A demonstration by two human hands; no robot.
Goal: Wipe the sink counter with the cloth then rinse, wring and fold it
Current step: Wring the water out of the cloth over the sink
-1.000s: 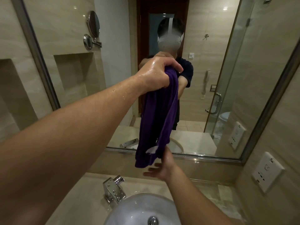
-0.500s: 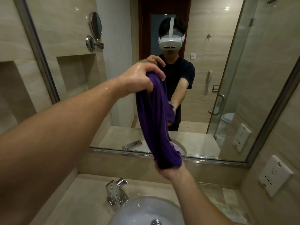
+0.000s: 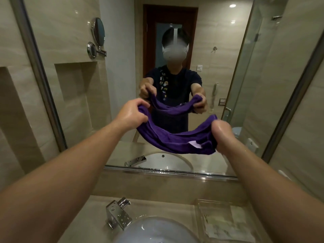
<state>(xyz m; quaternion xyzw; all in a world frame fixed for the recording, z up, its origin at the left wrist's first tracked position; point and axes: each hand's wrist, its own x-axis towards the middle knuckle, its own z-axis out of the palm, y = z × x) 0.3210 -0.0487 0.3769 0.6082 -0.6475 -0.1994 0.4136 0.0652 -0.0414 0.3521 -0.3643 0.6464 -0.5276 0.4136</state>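
The purple cloth (image 3: 177,137) sags in the air above the sink (image 3: 157,230), the left hand (image 3: 133,114) clenched on its nine o'clock end, the right hand (image 3: 222,134) on its three o'clock end; the right fingers are hidden behind.

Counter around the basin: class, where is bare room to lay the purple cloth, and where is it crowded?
Bare: the counter strip left of the faucet, and the narrow strip between the basin and the clear tray. Crowded: the right side, where the tray holds papers.
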